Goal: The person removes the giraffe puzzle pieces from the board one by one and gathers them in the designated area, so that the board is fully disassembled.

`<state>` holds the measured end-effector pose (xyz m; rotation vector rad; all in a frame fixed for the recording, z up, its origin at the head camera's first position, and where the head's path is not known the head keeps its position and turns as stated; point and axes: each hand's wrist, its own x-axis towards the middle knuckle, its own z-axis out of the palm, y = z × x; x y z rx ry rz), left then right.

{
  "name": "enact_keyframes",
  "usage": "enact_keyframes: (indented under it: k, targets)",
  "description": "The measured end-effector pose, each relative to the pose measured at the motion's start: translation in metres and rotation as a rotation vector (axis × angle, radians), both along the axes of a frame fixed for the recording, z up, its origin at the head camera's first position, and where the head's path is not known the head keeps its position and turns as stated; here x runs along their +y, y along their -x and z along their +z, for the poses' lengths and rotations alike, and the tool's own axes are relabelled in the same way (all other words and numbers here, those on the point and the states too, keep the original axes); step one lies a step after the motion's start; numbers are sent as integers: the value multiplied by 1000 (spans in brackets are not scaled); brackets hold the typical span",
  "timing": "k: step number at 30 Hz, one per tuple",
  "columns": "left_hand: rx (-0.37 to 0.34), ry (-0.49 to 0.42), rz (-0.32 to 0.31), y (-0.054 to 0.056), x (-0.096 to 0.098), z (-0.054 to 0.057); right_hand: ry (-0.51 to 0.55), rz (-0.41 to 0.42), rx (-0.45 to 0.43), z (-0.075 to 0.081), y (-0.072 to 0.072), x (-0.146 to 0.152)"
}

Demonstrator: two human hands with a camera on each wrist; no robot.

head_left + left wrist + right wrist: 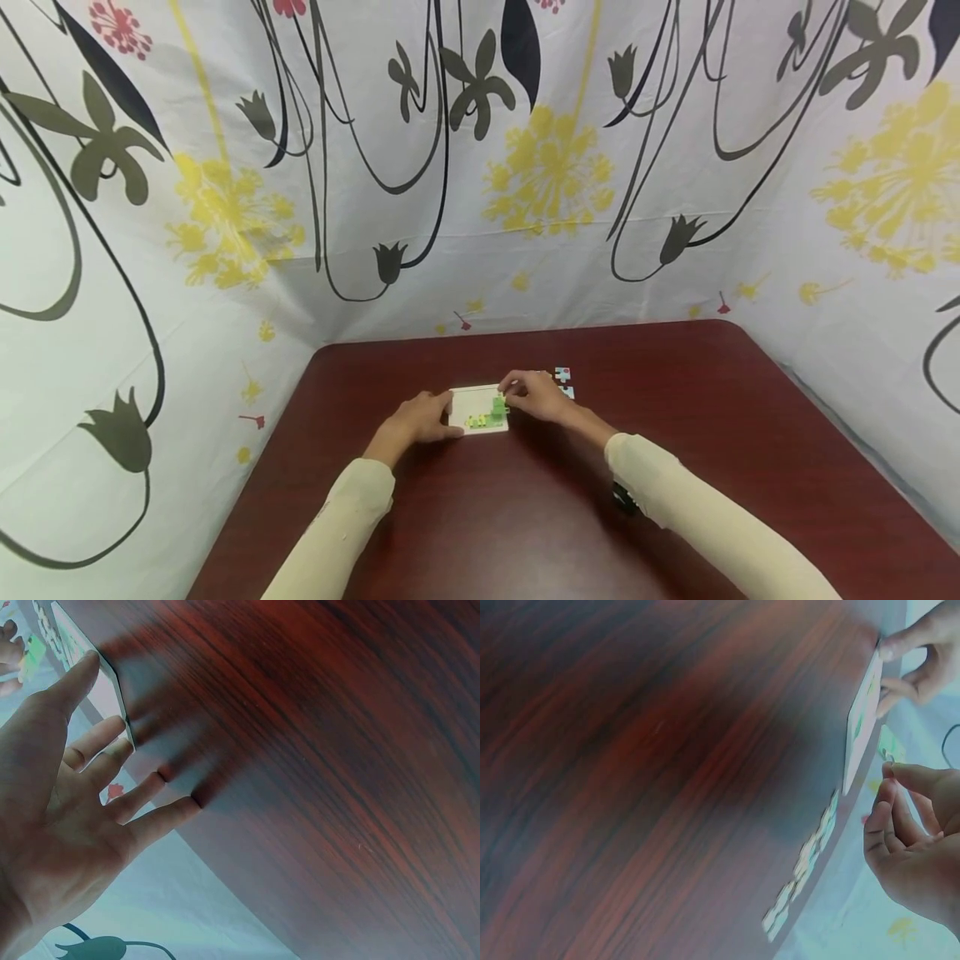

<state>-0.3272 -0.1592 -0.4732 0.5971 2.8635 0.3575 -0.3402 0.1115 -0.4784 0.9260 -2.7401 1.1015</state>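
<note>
A flat white puzzle tray (467,403) lies on the table, with green and yellow puzzle pieces (483,421) along its near side. My left hand (422,416) holds the tray's left end between thumb and fingers; in the left wrist view the other fingertips reach down to the tabletop. Over the tray's right part, my right hand (542,396) pinches a green puzzle piece (889,742) between thumb and fingertips. In the right wrist view that piece is tilted and raised above the tray. Its printed picture is too blurred to make out.
Several loose puzzle pieces (802,862) lie on the dark red table (480,508) just right of the tray, partly hidden by my right hand in the head view. A flower-patterned cloth (480,208) hangs behind and along both sides of the table.
</note>
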Motion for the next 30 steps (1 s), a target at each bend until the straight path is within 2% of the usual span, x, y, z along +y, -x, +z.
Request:
enact_keyframes:
  k: [12, 20, 30]
  targets:
    - [23, -5, 5, -1, 0, -3, -35, -62, -22, -14, 9, 33]
    - [24, -5, 4, 0, 0, -3, -85, -97, 0, -18, 8, 33]
    - [31, -15, 4, -3, 0, -1, -118, -129, -16, -17, 7, 30]
